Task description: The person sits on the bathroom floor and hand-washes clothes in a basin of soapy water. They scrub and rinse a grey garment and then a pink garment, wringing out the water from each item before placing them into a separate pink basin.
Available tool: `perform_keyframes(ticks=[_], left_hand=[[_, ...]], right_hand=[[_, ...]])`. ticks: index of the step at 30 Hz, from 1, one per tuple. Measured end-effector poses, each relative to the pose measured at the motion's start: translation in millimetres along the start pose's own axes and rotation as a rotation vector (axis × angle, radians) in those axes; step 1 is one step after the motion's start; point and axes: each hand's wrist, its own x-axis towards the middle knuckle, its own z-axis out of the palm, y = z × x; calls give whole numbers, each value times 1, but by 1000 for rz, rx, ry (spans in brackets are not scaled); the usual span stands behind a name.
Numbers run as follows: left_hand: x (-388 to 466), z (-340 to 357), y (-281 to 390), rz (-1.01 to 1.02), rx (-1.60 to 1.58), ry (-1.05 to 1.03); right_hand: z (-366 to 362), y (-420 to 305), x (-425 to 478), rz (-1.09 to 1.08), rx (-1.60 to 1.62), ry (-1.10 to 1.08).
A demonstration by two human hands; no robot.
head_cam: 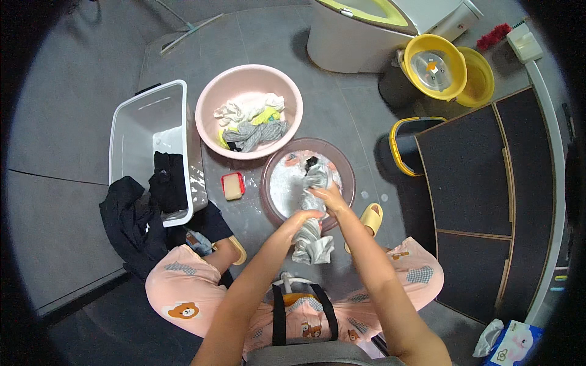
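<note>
A wet light-grey garment (314, 244) is bunched lengthwise in both hands, over the near side of a dusky pink basin (349, 176) that holds sudsy water (286, 187). My left hand (307, 223) grips it near the basin's rim. Farther up, my right hand (330, 197) is closed around its middle. The garment's far end reaches over the suds beside a small black piece of cloth (311, 161), and its near end hangs towards me. Some pink patterned fabric (293, 160) shows at the far side of the water. My palms are hidden.
A pale pink basin (201, 110) holds white, yellow and grey clothes. A bar of soap (232, 186) lies in a red dish on the wet tiles. Left stands a white-rimmed tub (184, 137) with black clothes. Yellow buckets (460, 73), a toilet (352, 48) and a dark cabinet (467, 174) are right.
</note>
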Motion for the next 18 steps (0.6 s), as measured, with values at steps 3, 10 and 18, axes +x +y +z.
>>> perform_keyframes(ticks=[3,10,18], left_hand=[[18,-2,-19,477,472,317],[12,1,-16,412,973,654],[-17,20,11,347,1209,589]], right_hand=[[3,7,9,-336,-576,33],[31,29,8,-413,-1104,445],[28,3,-9,-145,-795,389]])
